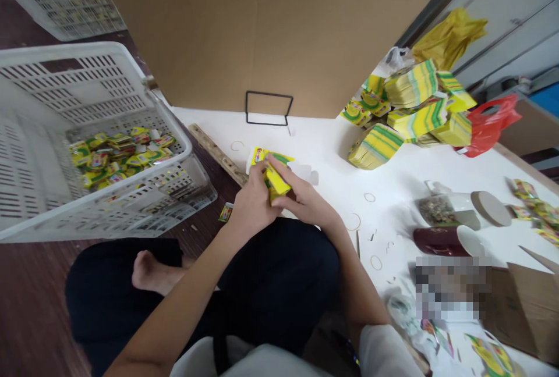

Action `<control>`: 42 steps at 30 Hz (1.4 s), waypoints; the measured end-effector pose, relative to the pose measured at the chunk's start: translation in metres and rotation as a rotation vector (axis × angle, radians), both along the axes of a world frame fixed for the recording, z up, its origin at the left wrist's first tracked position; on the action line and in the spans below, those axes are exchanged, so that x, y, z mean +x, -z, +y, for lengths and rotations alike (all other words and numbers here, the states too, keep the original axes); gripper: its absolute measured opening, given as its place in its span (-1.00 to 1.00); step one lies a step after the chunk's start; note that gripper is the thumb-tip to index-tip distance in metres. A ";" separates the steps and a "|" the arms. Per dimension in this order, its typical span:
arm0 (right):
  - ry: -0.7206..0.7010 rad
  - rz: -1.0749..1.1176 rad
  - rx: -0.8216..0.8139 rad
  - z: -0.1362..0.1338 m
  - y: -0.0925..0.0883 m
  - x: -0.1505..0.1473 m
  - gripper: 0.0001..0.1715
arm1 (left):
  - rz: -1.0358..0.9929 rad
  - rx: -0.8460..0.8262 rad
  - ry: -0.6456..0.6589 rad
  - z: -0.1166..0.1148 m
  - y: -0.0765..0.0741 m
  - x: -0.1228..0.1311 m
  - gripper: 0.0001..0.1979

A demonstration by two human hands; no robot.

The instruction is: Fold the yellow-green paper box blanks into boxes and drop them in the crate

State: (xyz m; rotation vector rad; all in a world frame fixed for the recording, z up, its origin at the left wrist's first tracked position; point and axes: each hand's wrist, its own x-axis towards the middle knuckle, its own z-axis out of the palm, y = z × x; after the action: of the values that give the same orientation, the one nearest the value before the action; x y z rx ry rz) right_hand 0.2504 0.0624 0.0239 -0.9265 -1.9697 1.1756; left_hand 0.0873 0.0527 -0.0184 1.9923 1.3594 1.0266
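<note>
A small yellow box [278, 182] is held between my two hands, above the near edge of the white table. My left hand [257, 196] is closed round its left side, and my right hand [303, 194] grips it from the right with thumb and fingers. Just behind the hands lies a flat yellow and green carton [283, 157] with white flaps, partly hidden by my fingers. One small yellow packet [226, 212] rests on the floor left of my hands.
On the left stands a white plastic basket [186, 138] with many small yellow boxes. A large cardboard sheet [262, 34] rises behind a black wire stand [269, 123]. Bundled yellow-green cartons [376, 145], a maroon mug [437, 241], a jar [463, 209] and rubber bands [369, 197] lie right.
</note>
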 end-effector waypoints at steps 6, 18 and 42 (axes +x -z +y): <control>0.150 -0.079 0.273 0.001 -0.002 0.003 -0.46 | 0.011 0.135 -0.157 0.002 -0.006 -0.009 -0.31; 0.025 -0.193 0.313 0.003 0.001 0.007 -0.68 | 0.235 0.011 -0.006 0.005 -0.050 -0.044 -0.43; 0.703 -0.593 0.279 0.027 0.053 0.019 -0.55 | -0.276 0.346 -0.693 0.024 -0.020 -0.125 0.10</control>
State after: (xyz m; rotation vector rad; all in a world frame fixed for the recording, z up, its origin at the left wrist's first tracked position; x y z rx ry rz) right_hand 0.2698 0.0895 -0.0292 -1.7528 -1.8845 0.2305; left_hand -0.0378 0.0771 0.0014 1.5120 1.8514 1.8745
